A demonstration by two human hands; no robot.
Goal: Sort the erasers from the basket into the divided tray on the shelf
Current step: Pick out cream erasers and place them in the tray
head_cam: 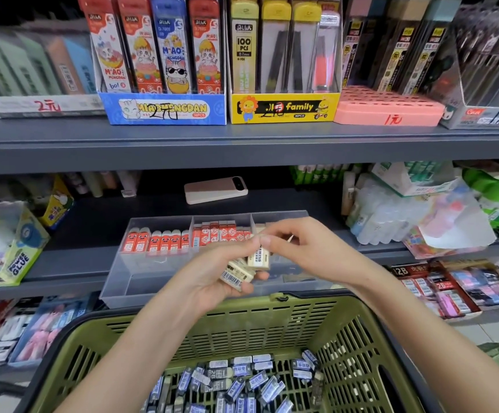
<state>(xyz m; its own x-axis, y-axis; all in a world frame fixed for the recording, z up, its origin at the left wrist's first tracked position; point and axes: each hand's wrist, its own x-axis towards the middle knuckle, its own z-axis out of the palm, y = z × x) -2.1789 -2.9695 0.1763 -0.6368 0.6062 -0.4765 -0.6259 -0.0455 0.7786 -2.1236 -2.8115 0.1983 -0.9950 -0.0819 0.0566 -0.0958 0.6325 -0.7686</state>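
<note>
My left hand [212, 272] holds a small stack of cream erasers [236, 275] above the front of the clear divided tray [117, 281] on the shelf. My right hand [302, 248] pinches the top cream eraser [259, 257] of that stack. The tray's left compartment holds a row of red-sleeved erasers [156, 242]. Its middle compartment holds red-and-white patterned erasers [218, 232]. Both hands hide most of the right compartment. Below, the green basket [272, 311] holds several blue-and-grey sleeved erasers [236, 383].
A phone [215, 190] lies on the shelf behind the tray. A glue display box [13, 251] stands to the left, and bagged goods [421, 216] crowd the right. Pencil-lead displays fill the upper shelf [242, 144]. More eraser boxes [451, 287] sit lower right.
</note>
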